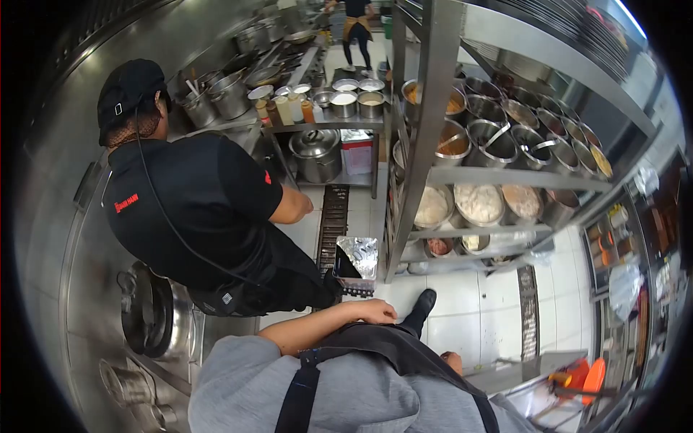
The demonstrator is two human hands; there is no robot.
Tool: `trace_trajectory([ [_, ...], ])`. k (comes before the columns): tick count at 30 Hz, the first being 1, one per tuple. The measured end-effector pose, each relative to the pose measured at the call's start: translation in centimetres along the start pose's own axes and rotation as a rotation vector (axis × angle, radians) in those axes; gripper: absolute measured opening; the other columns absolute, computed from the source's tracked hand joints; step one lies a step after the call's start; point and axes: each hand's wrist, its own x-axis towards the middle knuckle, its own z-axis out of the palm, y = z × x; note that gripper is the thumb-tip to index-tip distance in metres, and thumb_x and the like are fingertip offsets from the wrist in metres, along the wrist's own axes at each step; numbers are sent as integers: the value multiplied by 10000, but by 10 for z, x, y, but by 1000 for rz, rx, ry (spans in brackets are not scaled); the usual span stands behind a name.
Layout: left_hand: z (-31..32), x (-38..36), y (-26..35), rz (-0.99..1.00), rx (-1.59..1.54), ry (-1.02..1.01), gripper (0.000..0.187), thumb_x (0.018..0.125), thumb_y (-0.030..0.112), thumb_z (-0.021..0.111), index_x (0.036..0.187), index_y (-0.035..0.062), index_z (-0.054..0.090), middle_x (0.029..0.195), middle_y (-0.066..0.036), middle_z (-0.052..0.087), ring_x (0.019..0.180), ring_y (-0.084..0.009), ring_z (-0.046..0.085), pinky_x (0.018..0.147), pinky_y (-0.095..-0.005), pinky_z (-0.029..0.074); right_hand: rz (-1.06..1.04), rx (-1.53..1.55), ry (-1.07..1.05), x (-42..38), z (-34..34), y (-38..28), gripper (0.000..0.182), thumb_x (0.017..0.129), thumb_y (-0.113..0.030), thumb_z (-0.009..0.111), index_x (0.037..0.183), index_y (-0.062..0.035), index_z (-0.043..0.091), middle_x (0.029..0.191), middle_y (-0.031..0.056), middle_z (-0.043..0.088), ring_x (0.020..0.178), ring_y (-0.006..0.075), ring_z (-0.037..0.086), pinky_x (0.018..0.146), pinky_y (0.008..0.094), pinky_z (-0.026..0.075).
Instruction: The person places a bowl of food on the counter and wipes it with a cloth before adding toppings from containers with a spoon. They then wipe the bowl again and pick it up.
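Note:
My left hand rests at the front of my dark apron, its fingers curled together; anything inside them is hidden. Only a small part of my right hand shows past the apron's right side, and its fingers cannot be made out. Just beyond my left hand, a foil-topped container with a dark flat object leaning on it stands low by the floor drain.
A co-worker in black stands close at left. Metal shelving with pots and bowls rises at right. A counter holds bottles and containers ahead. Another person is far back. Woks sit at lower left, orange items at lower right.

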Motion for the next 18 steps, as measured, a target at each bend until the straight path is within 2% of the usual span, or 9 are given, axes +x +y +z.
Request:
trace_trajectory([
  [3,-21,45,-15,-18,-119,47,344,796,284,588,1038,48,656,972,-139,677,916,-250,639,814,-340,487,76,61,50,48,-32,9,195,733,-168,570,784,-40,708,823,204,661,810,362,648,750,422,508],
  [4,-27,60,-25,-110,-83,-19,323,830,281,564,1030,46,658,965,-145,675,906,-260,637,804,-353,480,43,44,38,73,-18,47,195,733,-168,570,784,-40,708,823,204,661,810,362,648,750,422,508],
  [5,-35,78,-37,-200,-48,-80,309,864,279,539,1023,43,661,959,-150,674,895,-270,636,794,-367,472,-237,-160,-57,140,31,133,192,733,-178,576,784,-52,712,810,201,664,801,356,653,734,414,511],
  [7,-16,115,-92,-220,651,-253,306,852,280,524,948,38,684,941,-179,669,887,-301,634,776,-408,462,-268,-148,-65,195,-8,119,191,734,-178,575,780,-52,711,806,202,663,798,358,652,733,415,511],
  [11,-37,132,-69,-340,360,-219,388,774,316,556,936,-10,689,1017,-214,651,926,-328,631,801,-490,472,-212,-60,-66,253,-90,96,188,738,-181,573,766,-52,707,790,204,659,784,364,649,727,422,510],
  [12,-42,137,-60,-508,161,-137,404,758,342,553,916,-3,693,980,-207,658,900,-324,638,773,-452,487,-187,-154,19,252,-124,51,193,755,-186,561,743,-48,696,778,212,651,776,373,643,734,430,506],
  [13,-45,137,-55,-674,-43,-64,421,742,367,549,896,4,698,943,-199,666,873,-319,645,745,-415,502,-352,-182,-17,246,-176,2,203,768,-174,542,731,-34,685,765,217,646,758,380,640,723,434,508],
  [16,-26,139,-75,-681,39,101,357,710,337,539,814,41,709,865,-186,673,810,-313,651,733,-418,502,-305,-212,22,291,-190,1,215,779,-162,535,761,-5,681,724,240,633,680,380,640,653,419,520],
  [18,5,144,-120,-683,135,160,357,702,336,553,812,33,707,895,-197,666,845,-331,648,766,-417,499,-307,-153,-53,275,-233,-60,210,789,-145,525,767,-1,677,664,217,633,594,316,658,612,391,525],
])
